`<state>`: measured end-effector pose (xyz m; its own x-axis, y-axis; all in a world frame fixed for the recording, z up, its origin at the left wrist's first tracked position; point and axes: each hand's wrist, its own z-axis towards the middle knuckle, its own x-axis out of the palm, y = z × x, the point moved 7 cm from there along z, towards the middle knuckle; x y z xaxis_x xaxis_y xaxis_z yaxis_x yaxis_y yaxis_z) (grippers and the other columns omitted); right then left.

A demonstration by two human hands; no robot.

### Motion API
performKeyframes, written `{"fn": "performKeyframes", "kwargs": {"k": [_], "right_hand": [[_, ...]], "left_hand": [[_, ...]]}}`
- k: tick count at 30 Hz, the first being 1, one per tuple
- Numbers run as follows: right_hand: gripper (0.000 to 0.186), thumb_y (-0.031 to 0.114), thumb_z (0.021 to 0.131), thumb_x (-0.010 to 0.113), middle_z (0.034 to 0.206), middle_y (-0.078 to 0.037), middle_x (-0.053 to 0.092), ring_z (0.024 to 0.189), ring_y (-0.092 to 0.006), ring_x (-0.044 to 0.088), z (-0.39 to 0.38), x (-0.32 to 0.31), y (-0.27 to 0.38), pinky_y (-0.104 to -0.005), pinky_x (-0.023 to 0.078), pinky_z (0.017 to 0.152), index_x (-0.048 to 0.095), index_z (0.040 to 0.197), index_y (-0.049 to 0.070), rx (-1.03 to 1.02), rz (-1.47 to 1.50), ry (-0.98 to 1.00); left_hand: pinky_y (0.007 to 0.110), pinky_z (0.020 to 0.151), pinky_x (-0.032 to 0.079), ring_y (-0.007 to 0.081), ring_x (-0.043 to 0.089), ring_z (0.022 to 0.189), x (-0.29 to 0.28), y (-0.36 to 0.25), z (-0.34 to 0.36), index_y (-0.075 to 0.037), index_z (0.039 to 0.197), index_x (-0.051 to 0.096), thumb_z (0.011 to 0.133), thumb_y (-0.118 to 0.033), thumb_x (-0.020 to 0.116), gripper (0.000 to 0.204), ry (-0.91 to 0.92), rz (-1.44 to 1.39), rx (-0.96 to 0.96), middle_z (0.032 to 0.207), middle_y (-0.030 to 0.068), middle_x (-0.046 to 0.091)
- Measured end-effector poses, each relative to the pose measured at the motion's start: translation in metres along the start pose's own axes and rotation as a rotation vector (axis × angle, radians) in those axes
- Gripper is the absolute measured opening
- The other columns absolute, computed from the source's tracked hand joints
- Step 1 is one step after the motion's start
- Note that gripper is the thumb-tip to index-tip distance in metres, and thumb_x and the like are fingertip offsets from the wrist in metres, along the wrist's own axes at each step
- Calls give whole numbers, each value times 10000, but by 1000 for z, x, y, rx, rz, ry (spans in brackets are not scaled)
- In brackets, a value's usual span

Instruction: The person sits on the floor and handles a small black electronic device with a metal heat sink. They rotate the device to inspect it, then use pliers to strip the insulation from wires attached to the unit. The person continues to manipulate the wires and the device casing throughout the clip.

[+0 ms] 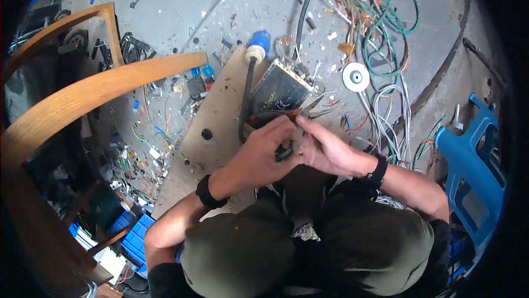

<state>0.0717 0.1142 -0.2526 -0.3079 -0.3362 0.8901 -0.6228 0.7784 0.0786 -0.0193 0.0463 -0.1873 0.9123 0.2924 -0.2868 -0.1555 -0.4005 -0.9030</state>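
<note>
Fingers of both hands meet over a dark circuit box point(278, 91) lying on a wooden board point(220, 127). Left hand point(264, 152) curls closed around red-handled pliers point(275, 115); right hand point(325, 146) pinches something too small to tell. Loose wires point(386, 22) litter the concrete floor point(165, 0) nearby.
</note>
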Motion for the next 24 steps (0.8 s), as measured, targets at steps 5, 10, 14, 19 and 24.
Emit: {"fn": "performKeyframes", "kwargs": {"k": [5,10,14,19,24], "right_hand": [[476,394,1140,385,1477,-74,571,1306,-208,591,2,-6,-21,-409,494,1085,465,1472,63,-71,175,-72],[498,386,1133,418,1486,-231,549,1350,-325,586,1,-43,-4,-483,564,1019,426,1480,29,-121,-162,-152],[343,315,1140,438,1395,-147,611,1317,-280,608,-11,-44,-15,-533,597,964,454,1404,97,19,-139,-99],[191,203,1101,555,1259,-88,624,1240,-231,641,-24,-41,-49,-450,635,903,500,1259,112,191,-363,-75],[191,206,1057,649,1082,4,586,1055,-118,654,-34,-34,-68,-302,608,833,556,1188,102,192,-626,-96]], "left_hand": [[387,856,553,315,660,1008,31,23,-27,-55,1119,590,859,-68,774,319,88,-79,-53,1124,119,614],[429,1041,524,343,634,1182,31,37,-65,-46,1181,579,895,-84,740,330,132,221,4,1243,129,618],[461,1148,457,365,608,1198,17,74,-91,-20,1237,579,957,-98,624,294,22,874,2,1266,168,610],[464,1151,450,349,645,1120,20,111,-102,-35,1109,598,1002,-158,556,168,-129,1276,-29,1080,193,655],[461,983,540,337,709,896,19,115,-87,-55,1012,625,1041,-254,560,211,-158,1204,-57,824,150,684]]}}
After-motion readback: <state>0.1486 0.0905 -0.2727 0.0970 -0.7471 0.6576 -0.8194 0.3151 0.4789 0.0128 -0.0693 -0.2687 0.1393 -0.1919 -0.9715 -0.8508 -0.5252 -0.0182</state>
